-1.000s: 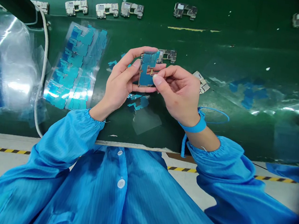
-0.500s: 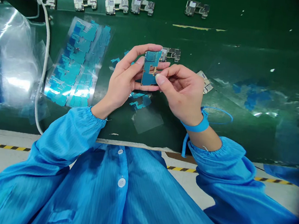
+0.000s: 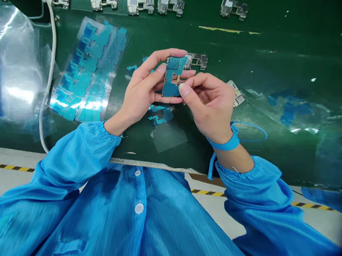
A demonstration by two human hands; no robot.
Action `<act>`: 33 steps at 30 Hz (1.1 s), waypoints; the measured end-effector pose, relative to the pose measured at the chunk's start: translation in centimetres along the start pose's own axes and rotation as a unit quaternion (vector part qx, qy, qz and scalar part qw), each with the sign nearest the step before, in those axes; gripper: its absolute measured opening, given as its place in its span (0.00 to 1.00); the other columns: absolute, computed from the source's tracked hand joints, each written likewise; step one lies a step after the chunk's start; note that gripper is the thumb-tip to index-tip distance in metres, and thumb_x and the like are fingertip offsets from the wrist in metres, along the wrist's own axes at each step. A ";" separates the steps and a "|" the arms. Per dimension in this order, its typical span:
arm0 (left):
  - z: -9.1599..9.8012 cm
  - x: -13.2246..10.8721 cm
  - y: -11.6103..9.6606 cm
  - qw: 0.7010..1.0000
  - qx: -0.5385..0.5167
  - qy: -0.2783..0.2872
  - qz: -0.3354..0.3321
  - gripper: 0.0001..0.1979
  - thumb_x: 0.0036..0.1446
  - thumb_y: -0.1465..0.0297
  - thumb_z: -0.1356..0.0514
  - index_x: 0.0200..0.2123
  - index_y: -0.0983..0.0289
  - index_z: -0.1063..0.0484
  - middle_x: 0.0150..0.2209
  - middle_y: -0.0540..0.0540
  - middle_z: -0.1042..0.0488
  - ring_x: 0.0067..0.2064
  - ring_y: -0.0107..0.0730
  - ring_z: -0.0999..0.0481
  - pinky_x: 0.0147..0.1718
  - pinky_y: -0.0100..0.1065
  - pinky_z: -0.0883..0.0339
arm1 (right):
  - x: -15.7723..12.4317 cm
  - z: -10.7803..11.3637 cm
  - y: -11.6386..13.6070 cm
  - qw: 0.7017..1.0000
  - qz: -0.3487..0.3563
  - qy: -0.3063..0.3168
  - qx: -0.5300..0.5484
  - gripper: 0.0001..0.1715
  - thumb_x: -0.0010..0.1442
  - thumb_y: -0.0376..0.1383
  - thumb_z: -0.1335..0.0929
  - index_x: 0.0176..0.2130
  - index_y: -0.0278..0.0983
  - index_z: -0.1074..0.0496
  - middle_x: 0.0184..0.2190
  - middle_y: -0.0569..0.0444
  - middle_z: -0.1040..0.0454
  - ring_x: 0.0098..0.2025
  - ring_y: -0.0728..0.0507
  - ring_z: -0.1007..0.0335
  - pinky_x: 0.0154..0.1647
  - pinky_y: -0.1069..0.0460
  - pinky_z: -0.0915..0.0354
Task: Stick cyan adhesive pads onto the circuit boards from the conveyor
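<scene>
Upright above the bench, a circuit board [image 3: 171, 87] with blue film over much of its face is held by its edges in my left hand [image 3: 144, 77]. The thumb is on its left edge and the fingers reach behind and around it. My right hand [image 3: 210, 101] has thumb and index finger closed at the board's lower right edge; the fingertips partly hide that corner. Just behind, another circuit board [image 3: 200, 61] lies on the bench, partly covered by the held one. A pale circuit board [image 3: 236, 95] rests beside my right hand, partly hidden.
A sheet of blue film pieces [image 3: 87, 72] lies to the left, near a white cable [image 3: 52, 67] and clear plastic bags [image 3: 22, 72]. Loose blue cutouts [image 3: 161, 116] lie below my hands. Several boards [image 3: 104, 0] line the far strip. A blue wrist strap [image 3: 225, 143] circles my right wrist.
The row of boards on the far strip has shifted to the right, while things on the near bench stay put. Both hands keep almost the same hold on the board.
</scene>
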State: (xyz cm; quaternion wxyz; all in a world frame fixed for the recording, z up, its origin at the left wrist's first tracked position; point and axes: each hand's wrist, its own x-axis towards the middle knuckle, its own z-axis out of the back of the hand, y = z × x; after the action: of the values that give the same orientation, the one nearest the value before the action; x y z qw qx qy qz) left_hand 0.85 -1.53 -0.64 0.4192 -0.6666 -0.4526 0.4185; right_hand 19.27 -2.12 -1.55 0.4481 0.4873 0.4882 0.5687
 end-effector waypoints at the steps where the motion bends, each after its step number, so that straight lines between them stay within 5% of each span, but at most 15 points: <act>1: 0.0 0.0 0.0 1.000 -0.001 -0.001 -0.002 0.23 0.75 0.53 0.41 0.68 0.49 0.24 0.60 0.56 0.14 0.67 0.52 0.15 0.47 0.41 0.08 | 0.0 0.0 0.0 1.000 -0.002 0.001 -0.001 0.27 0.64 0.61 0.20 0.37 0.43 0.23 0.42 0.49 0.20 0.49 0.38 0.20 0.51 0.41 0.16; 12: -0.1 0.0 -0.2 1.000 0.010 0.003 -0.006 0.23 0.77 0.55 0.44 0.69 0.50 0.25 0.59 0.54 0.13 0.67 0.49 0.15 0.48 0.40 0.09 | 0.0 -0.2 0.0 1.000 -0.002 -0.005 -0.011 0.28 0.64 0.63 0.21 0.37 0.43 0.24 0.40 0.51 0.22 0.42 0.41 0.23 0.45 0.43 0.18; 21: 0.0 0.0 -0.1 1.000 0.009 0.002 0.001 0.23 0.76 0.53 0.43 0.68 0.49 0.25 0.60 0.53 0.13 0.69 0.50 0.17 0.49 0.41 0.09 | 0.0 0.0 -0.2 1.000 -0.008 -0.007 -0.016 0.27 0.65 0.61 0.21 0.38 0.44 0.25 0.40 0.50 0.24 0.47 0.39 0.22 0.49 0.42 0.18; 33: -0.1 0.0 -0.2 0.998 -0.061 0.024 -0.020 0.18 0.78 0.52 0.45 0.61 0.52 0.25 0.54 0.54 0.11 0.55 0.46 0.10 0.47 0.44 0.08 | -0.1 -0.1 -0.2 1.000 0.000 -0.007 -0.011 0.25 0.66 0.59 0.20 0.38 0.44 0.24 0.40 0.51 0.22 0.42 0.40 0.22 0.46 0.41 0.16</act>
State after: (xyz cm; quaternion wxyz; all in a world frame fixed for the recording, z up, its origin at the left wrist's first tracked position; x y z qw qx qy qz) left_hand 0.89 -1.51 -0.39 0.3972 -0.6912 -0.4805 0.3656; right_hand 19.17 -2.16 -1.79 0.4567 0.4867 0.4786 0.5705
